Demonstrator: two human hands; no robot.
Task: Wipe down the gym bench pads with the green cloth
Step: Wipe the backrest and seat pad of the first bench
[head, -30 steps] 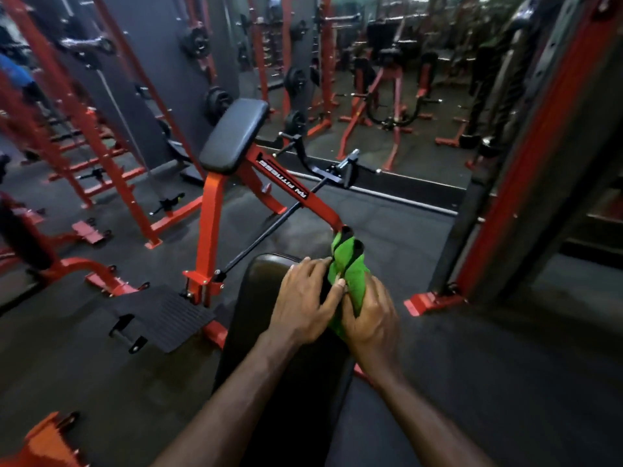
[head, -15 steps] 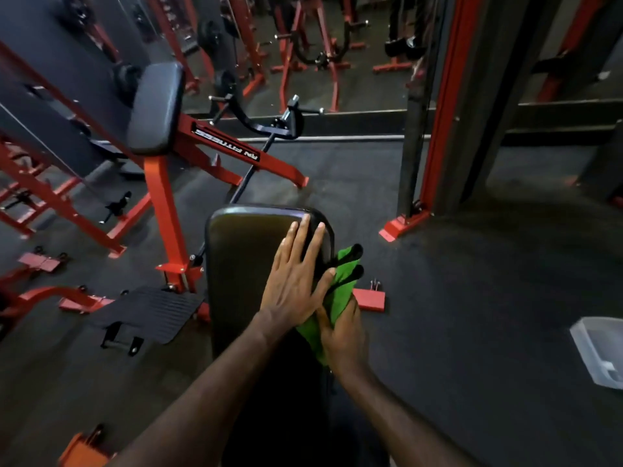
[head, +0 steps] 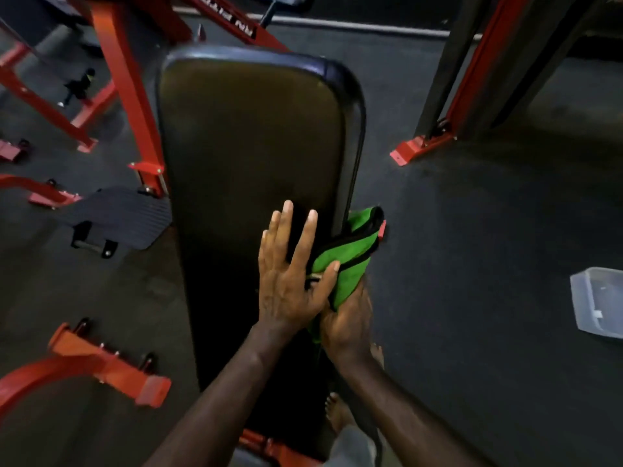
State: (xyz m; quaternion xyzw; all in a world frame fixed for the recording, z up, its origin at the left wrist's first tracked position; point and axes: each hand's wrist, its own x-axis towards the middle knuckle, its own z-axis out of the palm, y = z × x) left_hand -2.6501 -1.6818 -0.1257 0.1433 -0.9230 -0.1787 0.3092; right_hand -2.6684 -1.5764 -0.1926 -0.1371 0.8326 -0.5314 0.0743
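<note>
The right hand point(head: 347, 323) grips the bunched cloth point(head: 347, 256) against the pad's point(head: 249, 146) right edge. The left hand point(head: 290, 278) lies flat on the pad, fingers spread, thumb touching the cloth. Farther right, a bin point(head: 598, 301) sits on the floor.

support: long black padded vinyl bench pad point(head: 249, 136) with rounded corners, on a red steel frame | on pad: flat left hand point(head: 290, 281), fingers straight | at pad's right edge: green cloth with black trim point(head: 347, 254), held by right hand point(head: 347, 321) | dark rubber floor point(head: 472, 230): clear plastic tub point(head: 600, 303), black ribbed footplate point(head: 118, 214)
</note>
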